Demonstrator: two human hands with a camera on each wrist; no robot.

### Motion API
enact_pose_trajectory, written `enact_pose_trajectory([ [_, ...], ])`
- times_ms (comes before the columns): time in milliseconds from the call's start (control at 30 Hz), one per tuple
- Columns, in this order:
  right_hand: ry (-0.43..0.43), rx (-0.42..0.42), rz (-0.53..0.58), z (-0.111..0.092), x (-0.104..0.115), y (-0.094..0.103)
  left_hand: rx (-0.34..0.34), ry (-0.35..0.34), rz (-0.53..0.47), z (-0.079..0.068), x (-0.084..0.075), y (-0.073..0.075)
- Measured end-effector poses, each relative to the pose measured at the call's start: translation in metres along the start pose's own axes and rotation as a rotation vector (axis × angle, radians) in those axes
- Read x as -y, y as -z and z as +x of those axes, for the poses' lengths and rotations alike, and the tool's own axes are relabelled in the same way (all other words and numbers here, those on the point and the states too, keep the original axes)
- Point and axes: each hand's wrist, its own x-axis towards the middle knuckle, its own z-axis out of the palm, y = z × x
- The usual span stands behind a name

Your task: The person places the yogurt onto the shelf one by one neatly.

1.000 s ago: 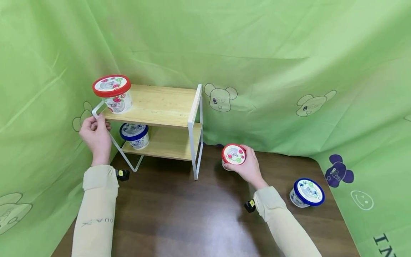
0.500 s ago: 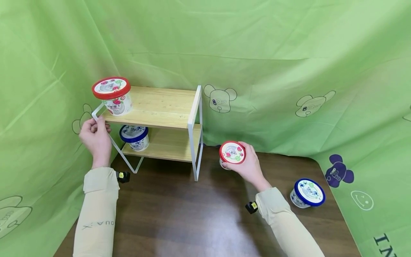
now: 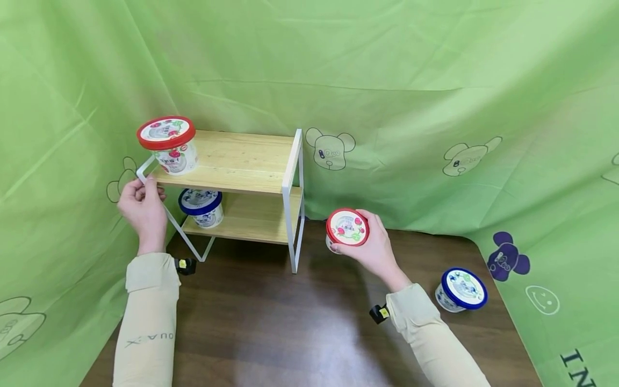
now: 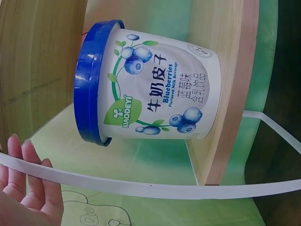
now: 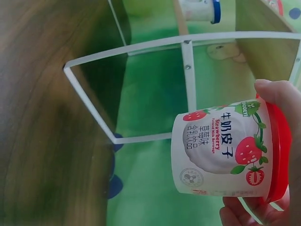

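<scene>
My left hand (image 3: 145, 212) grips the front left corner of a two-tier wooden shelf (image 3: 242, 161) with a white metal frame. Above that hand, a red-lidded strawberry milk tub (image 3: 178, 158) stands on the upper board. On the lower board is a blue-lidded blueberry milk tub (image 3: 209, 216); the left wrist view shows its printed side (image 4: 160, 89) close by the fingers. Right of the shelf, my right hand (image 3: 377, 250) holds another strawberry milk tub (image 3: 347, 228) around its red lid, above the table. In the right wrist view, its white base (image 5: 181, 155) points toward the tabletop.
A second blue-lidded tub (image 3: 461, 290) stands on the dark wooden table (image 3: 271, 322) at the right, beyond my right forearm. Green cloth (image 3: 387, 70) with bear drawings hangs behind and at both sides. The shelf's right side frame (image 3: 292, 215) faces the held tub.
The right hand has lifted the strawberry milk tub a little and carried it slightly left toward the shelf. The left hand keeps its grip on the shelf corner.
</scene>
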Motion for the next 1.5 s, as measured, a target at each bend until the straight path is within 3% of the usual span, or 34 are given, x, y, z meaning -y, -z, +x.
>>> enact_pose_trajectory([
  [867, 0.157, -0.006, 0.094, -0.005, 0.060, 0.007, 0.030, 0.008, 0.011, -0.002, -0.005, 0.001],
  [1500, 0.291, 0.086, 0.159, -0.002, 0.109, -0.001, 0.044, 0.004, -0.003, -0.002, -0.005, 0.001],
])
